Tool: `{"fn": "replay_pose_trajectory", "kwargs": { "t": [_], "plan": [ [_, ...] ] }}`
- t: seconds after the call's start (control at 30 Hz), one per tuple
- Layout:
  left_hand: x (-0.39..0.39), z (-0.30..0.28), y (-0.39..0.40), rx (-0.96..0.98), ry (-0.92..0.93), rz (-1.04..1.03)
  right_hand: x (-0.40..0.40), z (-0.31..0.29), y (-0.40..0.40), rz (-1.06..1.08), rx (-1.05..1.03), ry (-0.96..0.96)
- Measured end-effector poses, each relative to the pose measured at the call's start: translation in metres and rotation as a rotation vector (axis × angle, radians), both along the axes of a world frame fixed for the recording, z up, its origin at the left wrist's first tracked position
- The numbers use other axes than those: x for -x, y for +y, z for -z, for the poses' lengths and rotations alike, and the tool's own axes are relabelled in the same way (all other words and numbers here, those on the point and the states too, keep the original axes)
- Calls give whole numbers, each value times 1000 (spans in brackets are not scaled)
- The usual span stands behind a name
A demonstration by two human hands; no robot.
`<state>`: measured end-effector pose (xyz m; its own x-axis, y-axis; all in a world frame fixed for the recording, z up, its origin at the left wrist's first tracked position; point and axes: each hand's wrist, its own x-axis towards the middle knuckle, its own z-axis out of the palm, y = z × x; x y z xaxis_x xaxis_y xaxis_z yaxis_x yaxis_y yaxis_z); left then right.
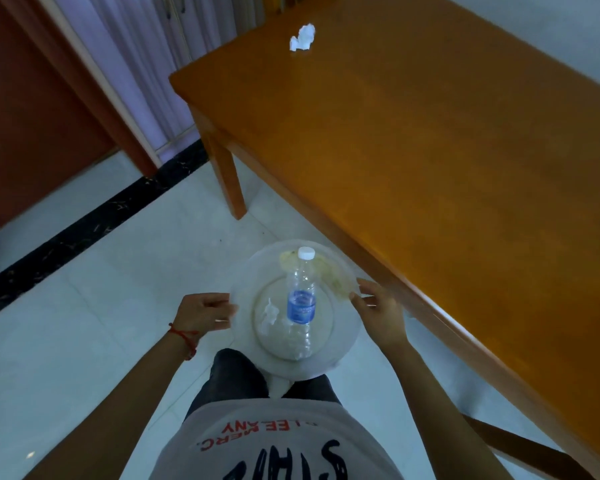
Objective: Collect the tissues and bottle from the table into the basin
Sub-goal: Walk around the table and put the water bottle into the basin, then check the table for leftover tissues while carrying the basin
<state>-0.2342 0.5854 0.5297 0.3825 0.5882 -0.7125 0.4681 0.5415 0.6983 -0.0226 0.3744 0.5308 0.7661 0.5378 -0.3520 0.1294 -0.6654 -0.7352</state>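
Note:
I carry a round translucent basin [246, 271] in front of my body, above the floor. My left hand [205, 311] grips its left rim and my right hand [378, 310] grips its right rim. A clear plastic bottle [301, 303] with a white cap and blue label lies inside the basin. A crumpled white tissue [270, 313] lies beside it at the basin's bottom. Another crumpled white tissue [302, 37] sits on the far end of the orange wooden table [413, 140].
The table runs along my right side, with its leg [227, 178] standing on the pale tiled floor. A chair [520, 452] stands at the lower right. A dark wooden door frame [94, 81] and curtains are at the far left.

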Motion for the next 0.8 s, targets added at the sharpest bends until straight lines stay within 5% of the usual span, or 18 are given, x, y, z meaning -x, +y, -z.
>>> {"fn": "replay_pose_trajectory", "kwargs": {
  "t": [0.8],
  "plan": [
    [213,-2,163,46,15,-531,134,-12,311,-493,-95,-36]
  ]
}}
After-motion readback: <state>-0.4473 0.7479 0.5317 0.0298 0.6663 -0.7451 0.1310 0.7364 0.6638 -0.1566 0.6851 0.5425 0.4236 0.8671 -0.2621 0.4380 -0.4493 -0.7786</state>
